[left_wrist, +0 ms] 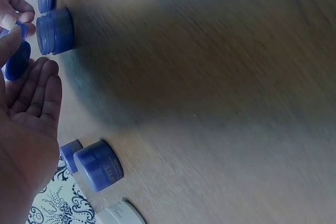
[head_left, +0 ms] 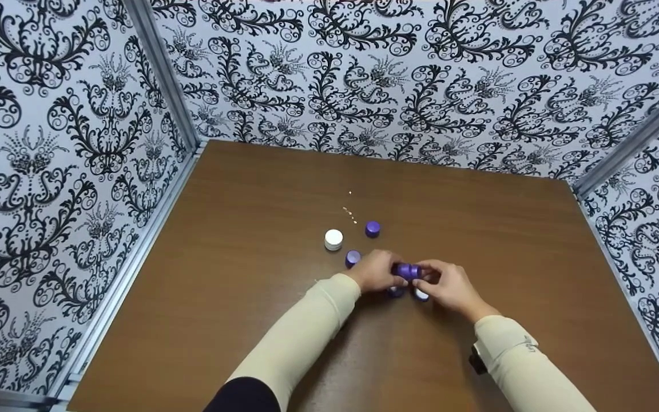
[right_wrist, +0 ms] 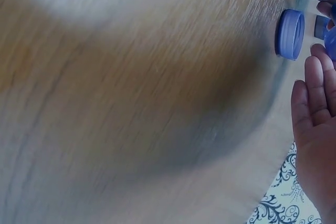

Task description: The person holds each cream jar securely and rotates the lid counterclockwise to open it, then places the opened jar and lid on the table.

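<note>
My left hand (head_left: 376, 271) and right hand (head_left: 448, 285) meet over the table and pinch a small purple jar (head_left: 407, 271) from either side. It shows as two round purple parts lying end to end on their sides; I cannot tell which is the lid. In the left wrist view, the left hand's (left_wrist: 31, 114) lower fingers stretch out beneath it. Under the hands stands an uncapped purple jar (left_wrist: 55, 31), with a wide purple lid (right_wrist: 290, 34) beside it. The lid's pale inside faces up in the head view.
A white jar (head_left: 333, 240) and two purple jars, one nearer (head_left: 353, 258) and one farther back (head_left: 372, 229), stand left of and beyond the hands. Small pale crumbs (head_left: 350, 213) lie behind them. Patterned panels (head_left: 364, 86) enclose the brown table (head_left: 238, 229) at back and sides.
</note>
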`<state>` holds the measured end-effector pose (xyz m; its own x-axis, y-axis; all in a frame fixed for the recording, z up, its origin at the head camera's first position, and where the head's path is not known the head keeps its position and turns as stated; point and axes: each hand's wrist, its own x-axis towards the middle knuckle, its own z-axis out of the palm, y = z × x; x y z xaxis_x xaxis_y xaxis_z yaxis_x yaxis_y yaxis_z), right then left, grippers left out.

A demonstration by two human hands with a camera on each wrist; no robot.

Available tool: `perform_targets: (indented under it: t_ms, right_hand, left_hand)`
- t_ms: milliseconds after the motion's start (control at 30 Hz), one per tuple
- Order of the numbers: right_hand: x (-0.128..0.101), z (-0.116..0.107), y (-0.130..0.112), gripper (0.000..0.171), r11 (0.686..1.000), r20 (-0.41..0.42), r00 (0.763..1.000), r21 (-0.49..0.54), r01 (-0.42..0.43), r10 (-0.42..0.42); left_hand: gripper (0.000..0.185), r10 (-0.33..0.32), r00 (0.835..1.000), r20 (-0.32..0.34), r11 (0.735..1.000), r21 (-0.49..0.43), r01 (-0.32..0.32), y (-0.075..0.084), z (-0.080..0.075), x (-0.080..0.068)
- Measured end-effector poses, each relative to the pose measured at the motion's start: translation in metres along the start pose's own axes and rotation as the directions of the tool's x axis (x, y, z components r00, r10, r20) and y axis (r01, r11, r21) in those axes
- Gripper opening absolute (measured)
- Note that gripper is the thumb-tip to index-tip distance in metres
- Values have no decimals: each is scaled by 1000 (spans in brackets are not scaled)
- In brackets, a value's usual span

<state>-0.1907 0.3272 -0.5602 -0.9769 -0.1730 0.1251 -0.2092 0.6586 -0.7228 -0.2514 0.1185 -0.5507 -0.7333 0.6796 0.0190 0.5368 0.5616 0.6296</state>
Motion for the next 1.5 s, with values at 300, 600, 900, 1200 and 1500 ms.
perform_targets:
  t_ms: [300,600,900,1200,1500]
  right_hand:
    - [0,-1,-3,33,1000,14,1000,15,-8,8]
    - [3,-3,-4,33,1000,52,999,19,12,-13]
    - [5,-3,-2,34,1000,48,999,-1,-6,6]
    - [6,-5,7,32,983,-26,999,-181,37,-42]
    - [3,-5,14,35,962,-31,1000,-274,-8,0]
  left_hand:
    - [34,13,1000,2,1000,10,-13,0,0,0]
    - [34,4,1000,6,1000,3,-4,2,-1,-1]
    - [36,15,1000,3,1000,14,-15,0,-2,0]
    - [37,30,1000,-8,999,27,-29,-3,-2,0]
    - [38,18,1000,0,999,35,-18,-3,-3,-1]
